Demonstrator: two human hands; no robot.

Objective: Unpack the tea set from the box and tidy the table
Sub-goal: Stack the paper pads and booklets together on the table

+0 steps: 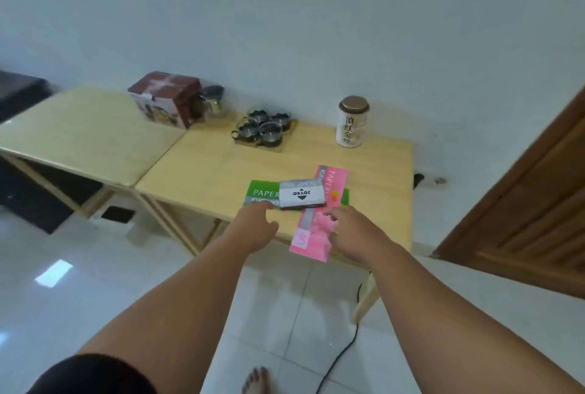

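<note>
Teapot and cups stand outside the box — unpacking looks done. Paper packs await tidying — left hand and right hand reach them, loose, grasping nothing.

I count two tables, the left table and the right table. On them are one box, one teapot, four cups on one tray, one tin, two paper packs, the green pack and the pink pack, and one Joyko pack. My left hand and right hand make two.
</note>
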